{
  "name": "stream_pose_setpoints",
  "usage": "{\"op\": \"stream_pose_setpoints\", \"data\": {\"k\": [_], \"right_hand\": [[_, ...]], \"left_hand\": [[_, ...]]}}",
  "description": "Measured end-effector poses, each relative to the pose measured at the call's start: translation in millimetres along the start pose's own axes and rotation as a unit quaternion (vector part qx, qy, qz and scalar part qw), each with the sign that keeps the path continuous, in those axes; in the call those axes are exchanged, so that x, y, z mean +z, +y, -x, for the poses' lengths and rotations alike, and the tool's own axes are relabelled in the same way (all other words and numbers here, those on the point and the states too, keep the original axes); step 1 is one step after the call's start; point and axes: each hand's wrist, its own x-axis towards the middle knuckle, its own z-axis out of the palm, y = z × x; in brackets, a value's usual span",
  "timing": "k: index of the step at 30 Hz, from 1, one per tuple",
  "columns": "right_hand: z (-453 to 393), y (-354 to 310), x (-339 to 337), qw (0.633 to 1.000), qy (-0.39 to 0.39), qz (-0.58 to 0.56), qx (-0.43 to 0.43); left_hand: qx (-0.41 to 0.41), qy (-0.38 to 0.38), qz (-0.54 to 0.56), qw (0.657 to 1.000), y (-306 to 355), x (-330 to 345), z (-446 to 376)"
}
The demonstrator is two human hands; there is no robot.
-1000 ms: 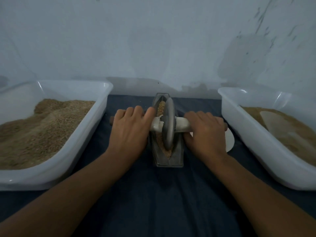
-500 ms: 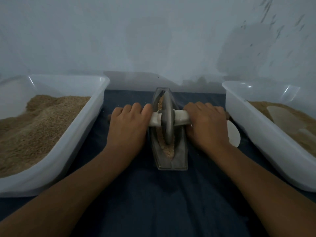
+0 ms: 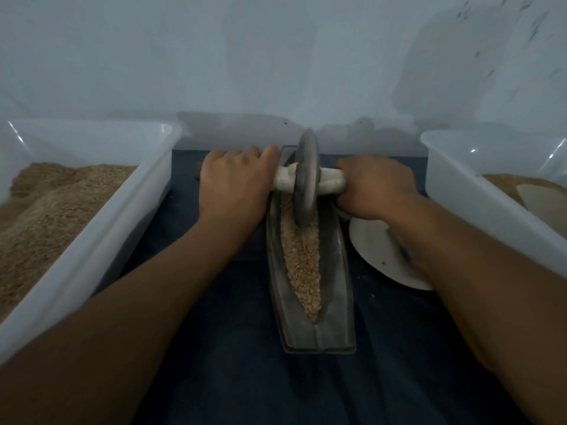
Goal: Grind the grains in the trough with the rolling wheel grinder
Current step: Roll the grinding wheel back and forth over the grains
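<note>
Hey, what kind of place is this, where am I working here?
Probably a small hand-grinding workstation against a plain wall: a metal trough with a rolling wheel grinder sits on a dark cloth, flanked by two white plastic tubs of brown grain.

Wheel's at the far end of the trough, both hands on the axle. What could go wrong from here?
1. The wheel sits near the far tip of the trough; pushing further may ride it over the rim.
2. Grains are heaped close to the groove's edges, so the return roll may spill some onto the dark cloth.
3. The right hand and forearm hang over the white plate; pulling back may knock it. The left hand looks clear of the left tub.
</note>
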Motion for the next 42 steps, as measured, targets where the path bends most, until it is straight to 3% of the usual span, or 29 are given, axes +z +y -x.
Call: {"op": "stream_pose_setpoints", "data": {"k": [3, 7, 22, 30, 42], "right_hand": [[-8, 1, -4, 0.999, -0.048, 0.007, -0.003], [-1, 0, -4, 0.999, -0.042, -0.004, 0.003], [90, -18, -1, 0.982, 0.185, -0.016, -0.036], [129, -28, -14, 0.966, 0.253, -0.008, -0.058], [101, -22, -2, 0.979, 0.198, -0.014, -0.036]], "left_hand": [[-0.006, 0.011, 0.001, 1.0, 2, 2, -2], [-0.001, 0.022, 0.001, 1.0, 1, -1, 2], [0.008, 0.033, 0.018, 0.999, 11, -44, 55], [0.031, -0.028, 0.045, 0.998, 2, -68, 80], [0.032, -0.025, 0.038, 0.998, 2, -50, 57]]}}
